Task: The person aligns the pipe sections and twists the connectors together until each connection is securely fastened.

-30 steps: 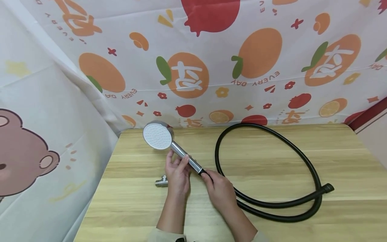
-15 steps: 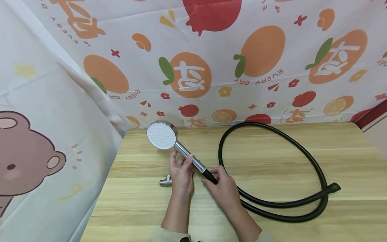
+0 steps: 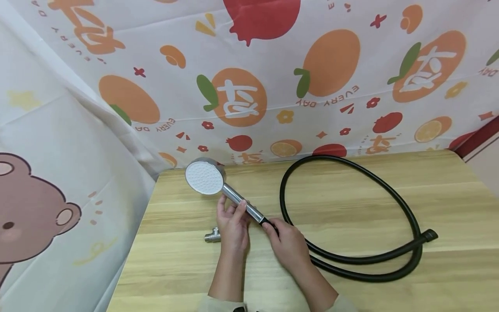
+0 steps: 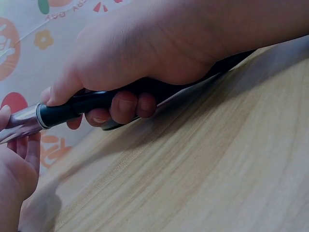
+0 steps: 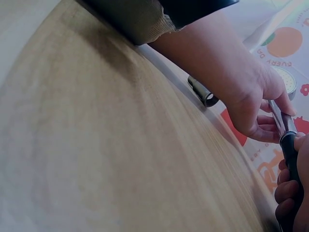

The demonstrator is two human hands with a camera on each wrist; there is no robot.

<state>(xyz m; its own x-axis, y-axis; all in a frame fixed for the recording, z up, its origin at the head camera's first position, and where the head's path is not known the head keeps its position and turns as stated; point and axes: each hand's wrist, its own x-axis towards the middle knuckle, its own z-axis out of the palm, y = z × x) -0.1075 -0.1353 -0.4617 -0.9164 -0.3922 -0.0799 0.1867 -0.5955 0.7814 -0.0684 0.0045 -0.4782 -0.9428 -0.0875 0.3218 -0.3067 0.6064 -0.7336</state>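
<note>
A chrome shower head (image 3: 204,177) with a white dotted face is tilted up to the left above the table. My left hand (image 3: 233,225) holds its silver handle (image 3: 254,213) from below, thumb on top. At the handle's lower end is a black hose fitting (image 4: 54,115), butted against the silver in the left wrist view. My right hand (image 3: 288,245) grips that fitting, with fingers curled under it and thumb along it. The black hose (image 3: 358,260) runs from under my right hand into a wide loop. A small metal valve fitting (image 3: 212,235) lies left of my left wrist.
The hose's loose end (image 3: 430,235) lies across its loop on the right of the wooden table (image 3: 163,268). A fruit-printed cloth (image 3: 288,78) hangs along the table's back edge. Another cloth with a bear print (image 3: 31,208) hangs at the left.
My right hand's fingers loosened on the black fitting half a second ago, showing more of it; now they are wrapped round it again. The left hand keeps its hold. The head view shifts slightly.
</note>
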